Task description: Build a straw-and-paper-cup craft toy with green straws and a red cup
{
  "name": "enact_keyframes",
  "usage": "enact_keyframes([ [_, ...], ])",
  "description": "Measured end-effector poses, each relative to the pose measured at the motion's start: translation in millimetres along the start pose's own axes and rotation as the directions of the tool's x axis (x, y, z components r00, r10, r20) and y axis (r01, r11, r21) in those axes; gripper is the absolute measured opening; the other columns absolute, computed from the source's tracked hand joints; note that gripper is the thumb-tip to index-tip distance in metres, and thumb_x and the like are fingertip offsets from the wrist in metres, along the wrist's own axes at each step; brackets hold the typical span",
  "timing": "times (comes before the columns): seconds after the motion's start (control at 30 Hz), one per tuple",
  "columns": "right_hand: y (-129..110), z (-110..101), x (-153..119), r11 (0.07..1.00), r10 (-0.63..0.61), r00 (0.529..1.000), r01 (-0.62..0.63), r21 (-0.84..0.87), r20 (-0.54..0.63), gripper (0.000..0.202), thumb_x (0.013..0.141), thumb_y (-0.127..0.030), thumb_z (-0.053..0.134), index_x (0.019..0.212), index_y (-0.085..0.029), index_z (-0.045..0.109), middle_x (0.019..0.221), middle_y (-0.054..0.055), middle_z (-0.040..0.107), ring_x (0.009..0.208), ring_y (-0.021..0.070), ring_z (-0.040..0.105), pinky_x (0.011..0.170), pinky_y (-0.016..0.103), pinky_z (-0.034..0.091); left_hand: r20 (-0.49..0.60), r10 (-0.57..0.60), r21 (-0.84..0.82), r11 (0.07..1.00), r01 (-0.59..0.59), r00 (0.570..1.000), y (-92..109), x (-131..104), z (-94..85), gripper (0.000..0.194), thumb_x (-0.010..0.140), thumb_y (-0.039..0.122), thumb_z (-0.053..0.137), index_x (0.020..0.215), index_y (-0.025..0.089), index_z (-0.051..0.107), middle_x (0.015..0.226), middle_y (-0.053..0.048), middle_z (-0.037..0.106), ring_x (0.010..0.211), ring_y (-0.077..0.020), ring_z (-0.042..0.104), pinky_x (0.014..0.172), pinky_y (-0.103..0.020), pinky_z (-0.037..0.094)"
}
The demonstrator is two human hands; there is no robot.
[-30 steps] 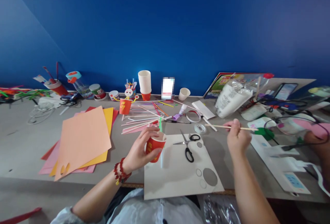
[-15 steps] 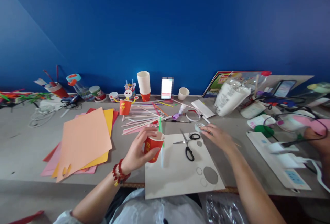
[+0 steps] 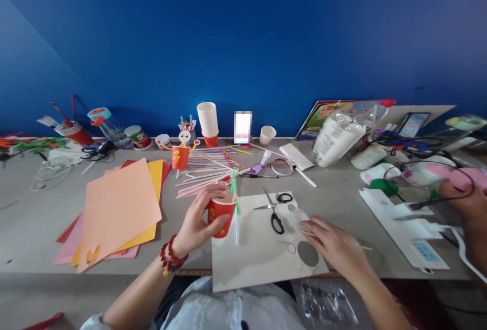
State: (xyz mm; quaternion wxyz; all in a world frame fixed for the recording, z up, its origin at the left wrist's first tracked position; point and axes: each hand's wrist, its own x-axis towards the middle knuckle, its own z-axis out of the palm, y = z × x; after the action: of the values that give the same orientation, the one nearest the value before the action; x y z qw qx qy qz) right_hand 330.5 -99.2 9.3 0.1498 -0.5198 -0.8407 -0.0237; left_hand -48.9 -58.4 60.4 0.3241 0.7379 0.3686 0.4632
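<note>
My left hand is wrapped round a red paper cup, held upright over the left part of a light grey board. Over the board's right side, my right hand grips a small clear roll, perhaps tape, somewhat smeared by motion. Between the hands, black-handled scissors lie spread on the board. Green straws rest just behind the cup. A dark grey disc and thin rings lie near the board's front right.
Coloured paper sheets are stacked at left. Straws, a rabbit-topped red cup and stacked white cups stand behind. A power strip lies at right, with another person's hand beyond it.
My right hand has come toward me, lifting the clear roll from behind the board to above it. My left hand still holds the red cup. The view has shifted slightly.
</note>
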Motion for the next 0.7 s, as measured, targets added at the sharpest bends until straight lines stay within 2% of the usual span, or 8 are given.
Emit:
enact_keyframes([
  [0.07, -5, 6, -8, 0.998, 0.044, 0.999, -0.045, 0.033, 0.028, 0.031, 0.097, -0.03, 0.042, 0.11, -0.024, 0.07, 0.106, 0.009, 0.074, 0.077, 0.0221, 0.075, 0.064, 0.031, 0.058, 0.008, 0.01, -0.003, 1.0, -0.009, 1.0, 0, 1, 0.7, 0.035, 0.085, 0.019, 0.067, 0.119, 0.024, 0.057, 0.132, -0.012, 0.056, 0.128, -0.0287, 0.05, 0.104, -0.045, 0.044],
  [0.17, -3, 5, -6, 0.986, 0.115, 0.99, -0.123, 0.11, 0.077, 0.032, 0.094, -0.027, 0.046, 0.116, -0.026, 0.069, 0.105, 0.008, 0.075, 0.081, 0.0214, 0.074, 0.065, 0.029, 0.058, 0.019, 0.019, -0.019, 1.0, -0.019, 1.0, 1, 1, 2.1, 0.036, 0.085, 0.019, 0.068, 0.119, 0.024, 0.057, 0.131, -0.012, 0.056, 0.128, -0.0293, 0.05, 0.105, -0.046, 0.043],
  [0.27, 2, -1, 5, 0.973, 0.136, 0.983, -0.156, 0.17, 0.121, 0.035, 0.09, -0.021, 0.044, 0.109, -0.028, 0.072, 0.103, 0.005, 0.076, 0.084, 0.0207, 0.074, 0.069, 0.029, 0.058, 0.027, 0.013, -0.038, 0.999, -0.011, 1.0, 2, 0, 3.6, 0.035, 0.085, 0.02, 0.067, 0.118, 0.024, 0.057, 0.132, -0.012, 0.055, 0.128, -0.0296, 0.05, 0.105, -0.046, 0.043],
  [0.4, 4, -6, 16, 0.964, 0.195, 0.97, -0.217, 0.151, 0.146, 0.035, 0.089, -0.023, 0.043, 0.101, -0.028, 0.076, 0.102, 0.003, 0.077, 0.085, 0.0224, 0.075, 0.072, 0.032, 0.059, 0.044, 0.008, -0.049, 0.999, -0.006, 0.999, 4, -1, 4.5, 0.035, 0.085, 0.02, 0.067, 0.118, 0.024, 0.057, 0.132, -0.012, 0.055, 0.127, -0.0297, 0.051, 0.103, -0.045, 0.044],
  [0.5, 1, -6, 17, 0.967, 0.177, 0.967, -0.206, 0.15, 0.183, 0.037, 0.09, -0.022, 0.041, 0.102, -0.028, 0.076, 0.105, 0.003, 0.077, 0.09, 0.0226, 0.074, 0.075, 0.033, 0.059, 0.043, 0.006, -0.061, 0.998, -0.003, 0.999, 5, -1, 4.3, 0.034, 0.085, 0.02, 0.067, 0.117, 0.025, 0.057, 0.131, -0.012, 0.055, 0.127, -0.0293, 0.05, 0.103, -0.045, 0.043],
  [0.7, -4, -3, 19, 0.967, 0.216, 0.953, -0.239, 0.087, 0.214, 0.037, 0.089, -0.02, 0.042, 0.103, -0.027, 0.075, 0.108, 0.003, 0.077, 0.093, 0.0244, 0.074, 0.078, 0.035, 0.059, 0.042, 0.012, -0.081, 0.997, -0.009, 0.999, 6, 1, 3.7, 0.034, 0.085, 0.02, 0.067, 0.118, 0.024, 0.057, 0.131, -0.012, 0.055, 0.127, -0.0298, 0.05, 0.104, -0.046, 0.043],
])
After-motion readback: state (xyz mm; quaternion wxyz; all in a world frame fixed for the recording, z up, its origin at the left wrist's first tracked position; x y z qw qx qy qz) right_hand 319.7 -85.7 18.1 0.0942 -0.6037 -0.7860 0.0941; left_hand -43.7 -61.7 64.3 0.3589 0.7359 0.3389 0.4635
